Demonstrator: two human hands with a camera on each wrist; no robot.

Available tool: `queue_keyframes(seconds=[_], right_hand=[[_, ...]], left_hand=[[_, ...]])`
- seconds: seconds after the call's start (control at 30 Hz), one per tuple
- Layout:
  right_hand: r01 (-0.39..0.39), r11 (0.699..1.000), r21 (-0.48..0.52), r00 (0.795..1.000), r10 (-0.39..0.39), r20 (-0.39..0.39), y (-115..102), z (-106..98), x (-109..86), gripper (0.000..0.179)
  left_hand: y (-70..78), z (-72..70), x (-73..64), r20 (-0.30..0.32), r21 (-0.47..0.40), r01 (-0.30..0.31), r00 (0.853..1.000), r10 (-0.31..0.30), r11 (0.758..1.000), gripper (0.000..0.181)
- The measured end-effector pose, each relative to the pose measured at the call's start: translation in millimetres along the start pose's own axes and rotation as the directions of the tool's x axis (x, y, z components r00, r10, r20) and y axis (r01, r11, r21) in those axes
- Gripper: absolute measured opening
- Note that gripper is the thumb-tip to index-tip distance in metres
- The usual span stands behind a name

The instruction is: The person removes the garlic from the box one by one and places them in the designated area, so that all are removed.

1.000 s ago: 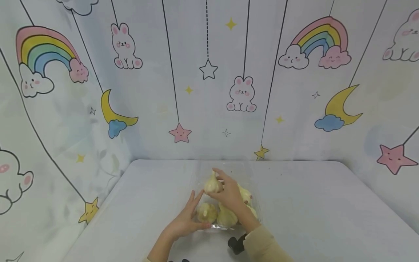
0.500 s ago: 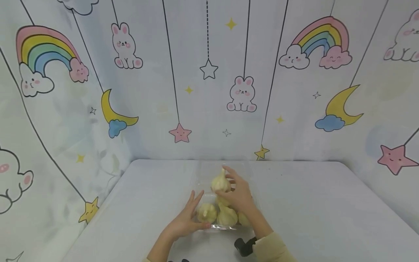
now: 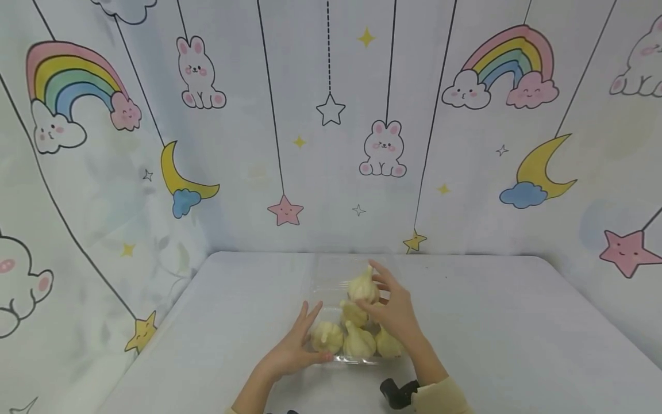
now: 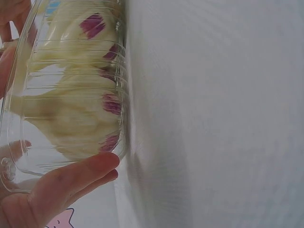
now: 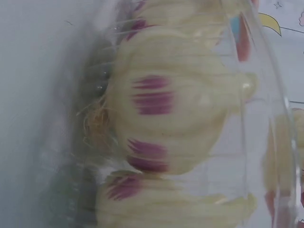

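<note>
A clear plastic clamshell box (image 3: 357, 360) stands on the white table and holds several pale garlic bulbs (image 3: 327, 337). My right hand (image 3: 395, 307) holds another garlic bulb (image 3: 364, 287) between thumb and fingers, stem upward, over the back part of the box. My left hand (image 3: 289, 348) rests against the box's left side, fingers straight and spread, thumb at the front edge. In the left wrist view, fingers (image 4: 80, 175) press the ribbed wall. Through that wall in the right wrist view, a bulb (image 5: 166, 99) shows purple streaks and roots.
The box's transparent lid (image 3: 336, 270) lies folded back behind it on the table (image 3: 491, 322). Black wrist gear (image 3: 398, 394) sits by the right sleeve. A cloth backdrop (image 3: 233, 144) with printed rabbits, stars and moons stands behind and at the sides.
My right hand has carried the garlic bulb rightward over the box, from the left part to the right part, uncovering bulbs beneath. The left hand has stayed in place.
</note>
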State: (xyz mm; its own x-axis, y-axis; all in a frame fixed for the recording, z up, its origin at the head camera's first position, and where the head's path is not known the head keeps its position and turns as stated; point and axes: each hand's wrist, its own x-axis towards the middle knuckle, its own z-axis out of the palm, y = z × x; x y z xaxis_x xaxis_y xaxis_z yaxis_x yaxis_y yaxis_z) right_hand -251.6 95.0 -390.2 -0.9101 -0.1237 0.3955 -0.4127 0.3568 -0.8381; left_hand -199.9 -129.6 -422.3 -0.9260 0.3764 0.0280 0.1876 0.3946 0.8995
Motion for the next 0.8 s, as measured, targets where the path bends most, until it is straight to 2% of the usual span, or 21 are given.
queue_keyframes(seconds=[0.43,0.6,0.8], right_hand=[[0.014,1.000,0.019,1.000,-0.014,0.005,-0.7,-16.6,-3.0,0.078],[-0.003,1.000,-0.028,1.000,0.003,0.007,-2.6,-27.4,-5.7,0.076],[0.018,0.998,-0.054,0.999,-0.019,-0.028,0.9,-40.2,-6.1,0.077]], left_hand=[[-0.9,0.0,-1.3,0.004,0.005,-0.006,1.000,0.006,1.000,0.100],[-0.5,0.6,0.3,0.003,0.006,0.002,1.000,-0.002,1.000,0.099],[-0.4,0.8,1.5,-0.002,0.013,0.013,1.000,-0.012,1.000,0.099]])
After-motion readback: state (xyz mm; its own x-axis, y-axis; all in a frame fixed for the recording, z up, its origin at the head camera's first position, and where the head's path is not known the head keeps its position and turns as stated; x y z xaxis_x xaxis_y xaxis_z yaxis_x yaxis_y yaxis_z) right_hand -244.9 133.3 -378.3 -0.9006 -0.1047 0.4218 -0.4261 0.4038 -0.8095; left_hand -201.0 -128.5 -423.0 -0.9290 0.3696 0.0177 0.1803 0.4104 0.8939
